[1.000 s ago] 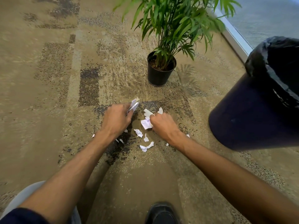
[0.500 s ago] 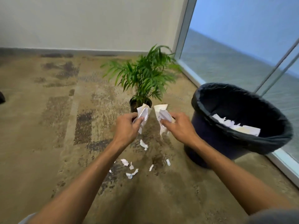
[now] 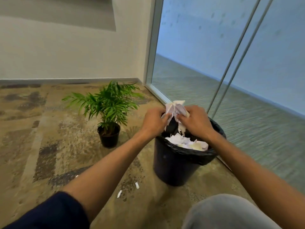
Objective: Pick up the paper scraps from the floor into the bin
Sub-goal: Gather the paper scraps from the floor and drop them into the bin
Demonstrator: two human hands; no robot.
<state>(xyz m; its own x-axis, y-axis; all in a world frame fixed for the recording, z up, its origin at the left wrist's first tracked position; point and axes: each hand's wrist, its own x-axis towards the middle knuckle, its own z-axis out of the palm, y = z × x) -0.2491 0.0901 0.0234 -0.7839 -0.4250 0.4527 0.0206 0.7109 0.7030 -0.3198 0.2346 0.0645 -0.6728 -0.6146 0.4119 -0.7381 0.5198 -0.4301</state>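
Head view, only one there is. A second ago both hands were down on the carpet raking up bits, half a second ago they were lifted with a wad each, and now they're together right over the bin (image 3: 175,164) at centre right of the frame. So the load has gone from floor to drop point, and I'd say the only thing left for this batch is letting go.

The left hand (image 3: 154,121) and right hand (image 3: 196,120) each pinch one side of the scraps (image 3: 175,108), fingers curled round the paper. It looks like one shared bundle, though it could be two wads pressed together, hard to tell with the blur. The bundle runs roughly up and down: a crumpled peak pointing to the top of the frame and a loose tail hanging into the bin mouth, above the white paper already in there.

Not finished though. Two small strips (image 3: 137,185) are on the carpet at lower centre, just left of the bin base, plus maybe a speck further left. A plant (image 3: 108,109) stands left of the bin.
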